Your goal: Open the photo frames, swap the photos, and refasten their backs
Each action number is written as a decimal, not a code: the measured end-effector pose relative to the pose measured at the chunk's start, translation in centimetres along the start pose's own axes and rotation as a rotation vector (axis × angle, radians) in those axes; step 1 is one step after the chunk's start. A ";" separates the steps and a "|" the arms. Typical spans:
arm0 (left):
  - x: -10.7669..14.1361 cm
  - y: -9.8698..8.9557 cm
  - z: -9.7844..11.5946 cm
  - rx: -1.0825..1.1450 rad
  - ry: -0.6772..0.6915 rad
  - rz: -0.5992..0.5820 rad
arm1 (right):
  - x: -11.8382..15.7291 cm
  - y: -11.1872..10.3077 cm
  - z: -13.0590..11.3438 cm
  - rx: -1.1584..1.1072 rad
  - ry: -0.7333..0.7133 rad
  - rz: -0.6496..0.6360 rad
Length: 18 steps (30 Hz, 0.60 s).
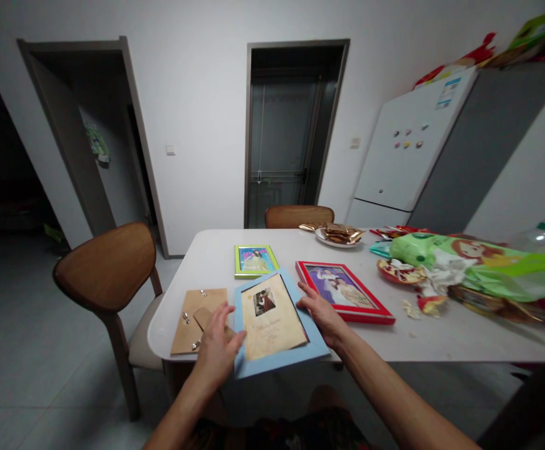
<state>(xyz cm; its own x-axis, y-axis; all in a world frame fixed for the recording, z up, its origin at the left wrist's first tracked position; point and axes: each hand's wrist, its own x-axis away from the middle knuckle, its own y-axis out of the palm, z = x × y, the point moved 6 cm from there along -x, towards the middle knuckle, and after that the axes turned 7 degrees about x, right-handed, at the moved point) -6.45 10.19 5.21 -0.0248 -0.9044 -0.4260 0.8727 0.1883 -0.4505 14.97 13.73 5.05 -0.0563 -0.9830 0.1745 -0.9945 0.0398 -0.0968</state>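
A light blue picture frame [284, 361] is tilted at the table's front edge, its lower part hanging over. Inside it lies a loose-looking cream sheet [272, 322] with a small photo; one corner sits off the frame's border. My left hand [217, 345] grips the frame's left side, thumb at the edge. On the right side my right hand [322, 315] is closed around the border, its fingers partly hidden. Under and beside my left hand rests a brown backing board [183, 325] with metal clips and a stand flap.
A green picture frame [254, 275] and a red picture frame [366, 314] lie on the white table [211, 250]. Farther right are a plate of wrapped snacks [340, 236], pomegranate pieces [402, 272] and a green plastic bag [497, 256]. A wooden chair [108, 269] stands left.
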 end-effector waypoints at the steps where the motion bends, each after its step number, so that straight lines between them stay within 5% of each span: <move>1: 0.3 1.3 1.6 0.016 0.038 -0.033 | 0.4 0.3 -0.7 -0.073 -0.022 -0.002; 4: 0.8 4.5 6.2 0.068 0.220 -0.184 | 1.1 0.9 -2.5 -0.181 -0.082 -0.001; 7: 0.5 5.2 8.2 0.065 0.304 -0.187 | 1.3 1.3 -3.4 -0.179 -0.121 -0.040; 15: 0.2 3.4 8.1 -0.042 0.361 -0.125 | 1.0 1.3 -3.3 -0.245 -0.130 -0.057; 18: -0.4 0.7 6.5 -0.023 0.216 0.046 | 0.1 0.3 -2.1 -0.055 -0.126 -0.003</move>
<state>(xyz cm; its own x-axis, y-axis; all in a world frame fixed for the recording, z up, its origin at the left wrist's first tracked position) -2.71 8.18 10.15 -0.0909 -0.7922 -0.6034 0.8641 0.2385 -0.4433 14.45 13.99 7.08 -0.0457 -0.9977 0.0497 -0.9982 0.0436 -0.0419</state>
